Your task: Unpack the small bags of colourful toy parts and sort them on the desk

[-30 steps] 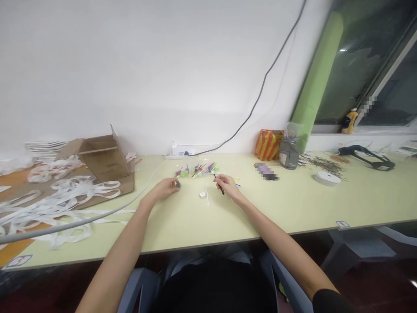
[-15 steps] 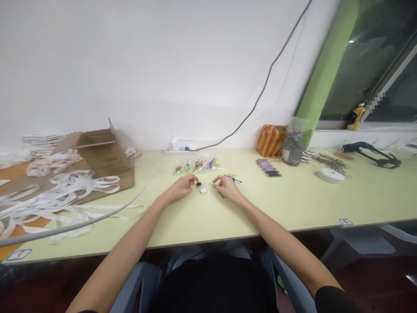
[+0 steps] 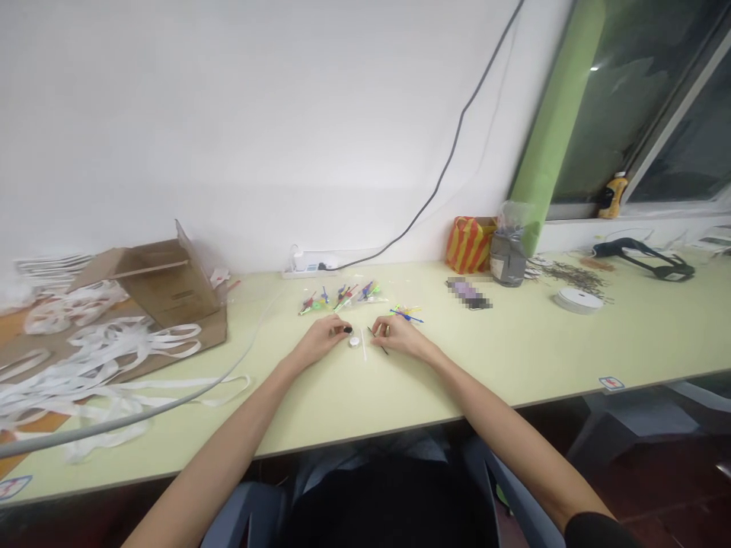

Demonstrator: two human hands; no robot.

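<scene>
**Black small piece (image 3: 347, 329) pinched by the left hand (image 3: 323, 340)**

The fingertips of this hand are pressed together on the piece, above the pale green desk (image 3: 514, 350). The right hand (image 3: 403, 339) pinches a thin black stick (image 3: 380, 340), but I cannot tell how firm, because the fingers cover the grip. Between the two hands lie a small white disc (image 3: 355, 342) and a thin white stick (image 3: 364, 345). Just behind them are colourful small plastic parts in clear bags (image 3: 336, 299) and some loose blue and yellow sticks (image 3: 406, 313).
</scene>
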